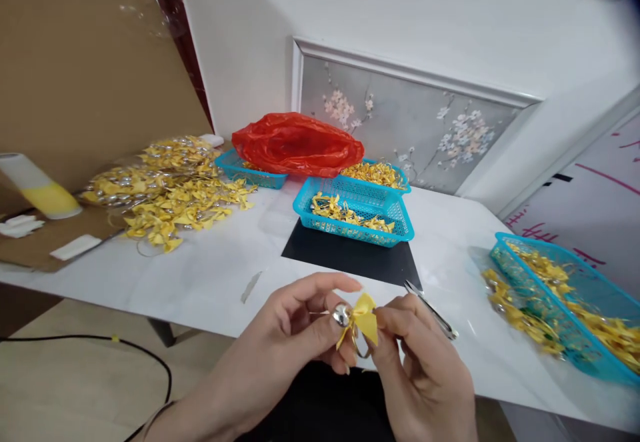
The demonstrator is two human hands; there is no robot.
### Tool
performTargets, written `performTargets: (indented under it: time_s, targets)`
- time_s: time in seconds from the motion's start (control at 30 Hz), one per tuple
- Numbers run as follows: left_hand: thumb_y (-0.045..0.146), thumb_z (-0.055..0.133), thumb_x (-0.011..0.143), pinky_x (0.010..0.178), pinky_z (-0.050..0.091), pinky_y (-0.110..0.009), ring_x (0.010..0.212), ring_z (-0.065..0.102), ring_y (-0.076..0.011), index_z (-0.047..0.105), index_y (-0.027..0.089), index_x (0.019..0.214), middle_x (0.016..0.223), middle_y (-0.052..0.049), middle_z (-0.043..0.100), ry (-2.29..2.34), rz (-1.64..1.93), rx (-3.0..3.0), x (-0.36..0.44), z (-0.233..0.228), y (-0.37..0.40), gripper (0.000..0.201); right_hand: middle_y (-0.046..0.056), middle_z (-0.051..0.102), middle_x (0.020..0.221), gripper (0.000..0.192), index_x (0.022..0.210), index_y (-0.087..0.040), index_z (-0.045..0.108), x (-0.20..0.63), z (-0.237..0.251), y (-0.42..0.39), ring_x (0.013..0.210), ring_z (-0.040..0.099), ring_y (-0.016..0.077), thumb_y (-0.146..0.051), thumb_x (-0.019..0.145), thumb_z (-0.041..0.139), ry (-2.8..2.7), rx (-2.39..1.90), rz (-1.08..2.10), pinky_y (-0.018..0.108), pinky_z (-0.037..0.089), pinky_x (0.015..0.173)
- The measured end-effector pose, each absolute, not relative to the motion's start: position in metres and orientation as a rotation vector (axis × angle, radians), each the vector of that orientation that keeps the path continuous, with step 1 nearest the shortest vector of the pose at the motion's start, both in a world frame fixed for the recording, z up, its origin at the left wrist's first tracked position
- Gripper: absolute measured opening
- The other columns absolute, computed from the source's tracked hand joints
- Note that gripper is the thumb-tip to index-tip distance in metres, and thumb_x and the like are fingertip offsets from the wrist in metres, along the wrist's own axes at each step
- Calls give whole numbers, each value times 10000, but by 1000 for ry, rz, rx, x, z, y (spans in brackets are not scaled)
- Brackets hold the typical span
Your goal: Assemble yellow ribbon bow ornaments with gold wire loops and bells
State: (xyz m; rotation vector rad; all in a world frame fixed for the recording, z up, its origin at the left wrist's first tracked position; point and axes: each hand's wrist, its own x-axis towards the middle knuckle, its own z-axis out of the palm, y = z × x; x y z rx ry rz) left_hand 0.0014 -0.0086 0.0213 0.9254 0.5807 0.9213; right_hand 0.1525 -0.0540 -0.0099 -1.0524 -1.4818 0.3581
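White table (pixel 210 289); yellow bow (pixel 367 319) with silver ball (pixel 342 315) held up at its near edge. Left hand (pixel 295 329) closed about the ball, right hand (pixel 425 355) pinching bow's edge. Judged light, soft, easily creased; ball probably slippery; best gripped at bow's centre

Bow ornament (pixel 369 327), yellow, one piece, logged from my remote feed: ribbon-like lobes spread open, one pointing upward, another fanned to the right, a narrow pointed tail hanging at lower left. Silver ball (pixel 342 315), round, mirror-bright, set just beside the bow's knot on the left side of my view. Gold-coloured loop (pixel 363 356), thin, curved, showing beneath the bow; its join I cannot make out from here, fingers covering part of it. Pose: held up in the air, the ball at the thumb of the left hand (pixel 295 339), the bow's right edge pinched by the right hand (pixel 425 362)
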Motion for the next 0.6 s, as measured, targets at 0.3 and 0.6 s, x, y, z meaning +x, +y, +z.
performTargets:
  time_s: [0.3, 0.6]
  targets:
    - [211, 703, 865, 673, 540, -183, 658, 640, -109, 784, 260, 955, 744, 2, 749, 619, 950, 1157, -4, 22, -11, 131, 6, 522, 729, 197, 865, -210, 631, 151, -10, -55, 618, 528, 124, -48, 913, 529, -1485, -1043, 223, 247, 430, 519]
    - [247, 665, 905, 736, 510, -160, 805, 637, -104, 792, 335, 1016, 896, 39, 725, 717, 931, 1330, -6, 22, -6, 191, 22, 502, 763, 256, 921, -163, 648, 154, -17, -50, 628, 524, 120, 63, 845, 558, -1560, -1008, -132, 255, 434, 534]
